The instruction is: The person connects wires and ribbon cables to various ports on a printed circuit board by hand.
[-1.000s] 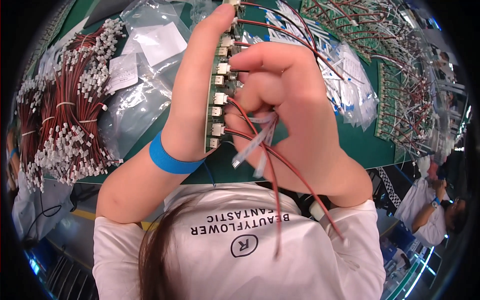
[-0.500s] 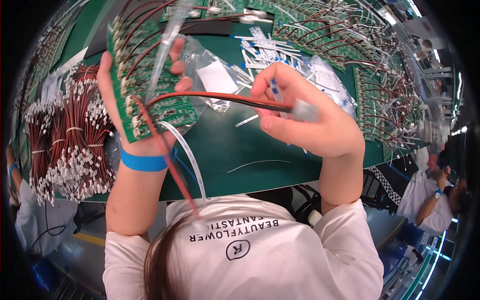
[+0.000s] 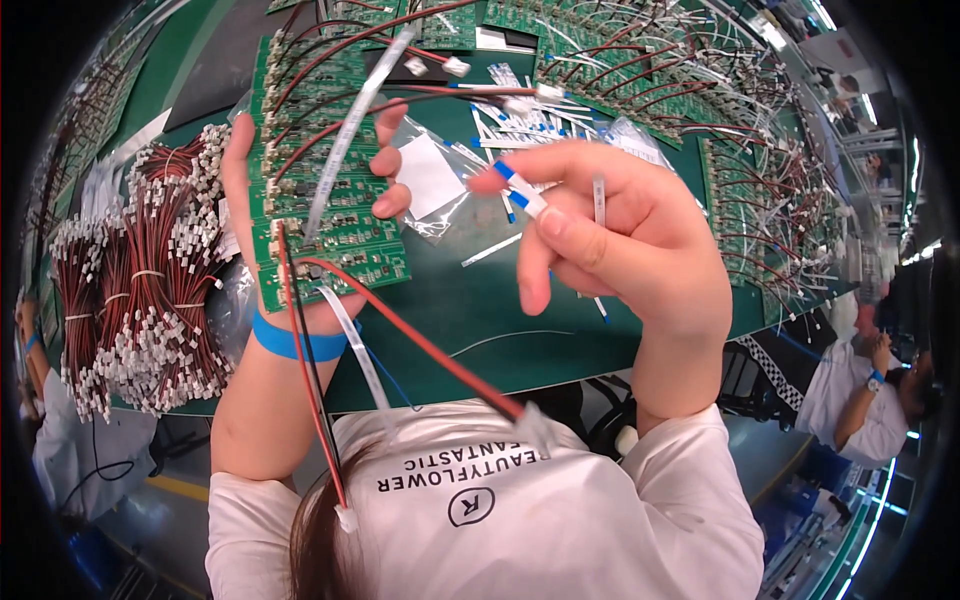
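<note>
My left hand (image 3: 388,190) grips a green circuit board panel (image 3: 382,243) from behind, thumb at its left edge and fingertips round its right. Red-and-black wires (image 3: 420,343) with white plugs hang from the panel, some toward my shirt. White flat ribbon cables (image 3: 358,125) also stick out from it. To the right of the panel, my right hand (image 3: 640,235) pinches a short white ribbon cable (image 3: 522,192) with blue ends between thumb and index finger. A second flat strip (image 3: 599,200) shows between the fingers of that hand. The pinched cable is apart from the panel.
Bundles of red-and-black wires (image 3: 150,290) with white plugs lie at the left. Loose ribbon cables (image 3: 500,125) and a plastic bag with a white paper (image 3: 430,178) lie beyond my hands. Wired boards (image 3: 640,80) fill the far right. Another person (image 3: 860,400) is at the right.
My left hand has brought the panel slightly right and turned it more upright. The wire end near my right hand has dropped away, and the ribbon cable now shows between thumb and index finger.
</note>
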`<state>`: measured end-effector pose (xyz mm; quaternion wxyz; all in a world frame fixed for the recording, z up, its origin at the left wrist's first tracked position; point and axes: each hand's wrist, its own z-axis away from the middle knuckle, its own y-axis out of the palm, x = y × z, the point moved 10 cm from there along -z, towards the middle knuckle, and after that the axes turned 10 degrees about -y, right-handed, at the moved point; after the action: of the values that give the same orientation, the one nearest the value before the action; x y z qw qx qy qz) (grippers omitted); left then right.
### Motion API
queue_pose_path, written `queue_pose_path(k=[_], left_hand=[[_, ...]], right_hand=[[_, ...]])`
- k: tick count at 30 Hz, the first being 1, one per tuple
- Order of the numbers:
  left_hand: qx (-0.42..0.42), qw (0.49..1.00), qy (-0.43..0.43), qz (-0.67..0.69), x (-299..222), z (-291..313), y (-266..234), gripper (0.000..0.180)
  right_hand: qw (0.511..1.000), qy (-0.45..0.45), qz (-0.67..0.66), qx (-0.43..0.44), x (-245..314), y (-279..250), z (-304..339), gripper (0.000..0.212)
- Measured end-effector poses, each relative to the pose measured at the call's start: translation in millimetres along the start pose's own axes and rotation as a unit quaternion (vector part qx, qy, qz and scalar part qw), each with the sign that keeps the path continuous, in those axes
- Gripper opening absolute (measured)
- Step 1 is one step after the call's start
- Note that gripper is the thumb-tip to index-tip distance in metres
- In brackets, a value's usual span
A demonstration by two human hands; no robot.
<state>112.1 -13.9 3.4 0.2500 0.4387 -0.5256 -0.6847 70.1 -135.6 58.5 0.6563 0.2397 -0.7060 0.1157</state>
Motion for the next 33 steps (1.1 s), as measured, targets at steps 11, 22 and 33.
queue_pose_path(k=[11, 22, 33], left_hand=[[-0.078, 0.995, -0.054, -0.011, 31.0, 0.3, -6.9, 0.056], [0.030, 0.993, -0.100, 0.060, 47.2, -3.7, 18.8, 0.066], [0.018, 0.990, -0.110, 0.085, 53.7, -6.1, 8.3, 0.066]], right_hand=[[0.996, -0.004, 0.058, -0.069, -2.8, -3.5, -3.7, 0.011], [0.984, -0.069, 0.106, -0.125, -18.6, -33.1, -15.6, 0.009], [0.956, -0.122, 0.245, -0.102, 1.1, -34.2, -12.4, 0.011]])
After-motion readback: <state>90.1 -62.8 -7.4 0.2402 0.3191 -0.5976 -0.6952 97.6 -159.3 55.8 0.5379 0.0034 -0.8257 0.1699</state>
